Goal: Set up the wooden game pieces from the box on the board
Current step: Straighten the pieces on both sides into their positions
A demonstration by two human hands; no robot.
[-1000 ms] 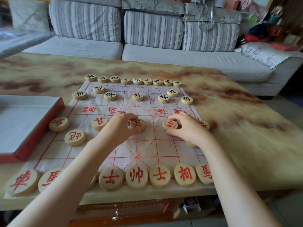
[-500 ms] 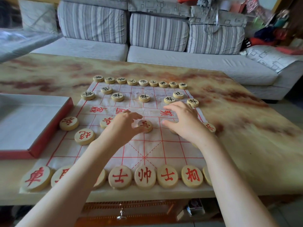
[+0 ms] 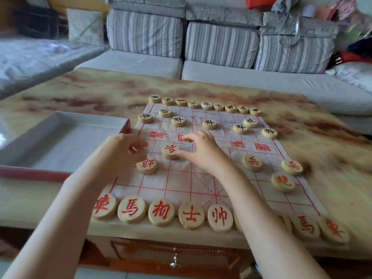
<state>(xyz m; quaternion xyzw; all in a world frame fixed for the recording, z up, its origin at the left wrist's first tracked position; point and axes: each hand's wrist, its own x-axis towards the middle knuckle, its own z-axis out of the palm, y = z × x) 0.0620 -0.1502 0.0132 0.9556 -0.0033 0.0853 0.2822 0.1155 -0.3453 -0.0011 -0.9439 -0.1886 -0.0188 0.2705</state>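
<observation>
The person is leaning over the cloth board (image 3: 181,178), which is lying on the marbled table (image 3: 322,150) in the middle of the frame. Both hands are working at its left-centre.

The right hand (image 3: 203,152) is resting its thumb against the right rim of a red soldier piece (image 3: 170,151). Its fingers are curling down just above the piece, and I cannot tell whether that is making a real pinch or only a nudge. The left hand (image 3: 122,150) is hovering just left of that piece, fingers loosely curled above the red cannon piece (image 3: 147,166). I cannot tell whether it is holding anything.

The red back row (image 3: 191,215) is lining the lower edge and the black pieces (image 3: 209,124) are filling the upper part. The box (image 3: 60,141) is sitting at the left of the frame, right beside the cloth.

To my eye these discs are looking light, hard and smooth-faced, with nothing fragile about them. The rim is the place to be taking one, thumb on one side and forefinger on the other.

The cloth is the tricky part. It is looking soft and creased, so I am guessing that a pushed disc would be dragging wrinkles along and shifting its neighbours. Lifting and setting down seems safer.
</observation>
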